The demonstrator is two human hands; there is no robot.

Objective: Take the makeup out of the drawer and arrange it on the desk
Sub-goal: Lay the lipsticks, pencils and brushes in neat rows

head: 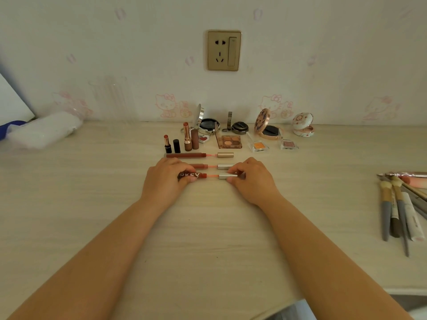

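Arranging step: your left hand (165,179) pinches the lip gloss tube (193,176), right hand (249,179) pinches its wand cap (227,176). Next, probably release, aligned under the row.

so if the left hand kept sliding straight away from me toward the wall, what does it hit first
Probably the middle lip gloss tube, which lies just beyond the left hand; depth is hard to judge.
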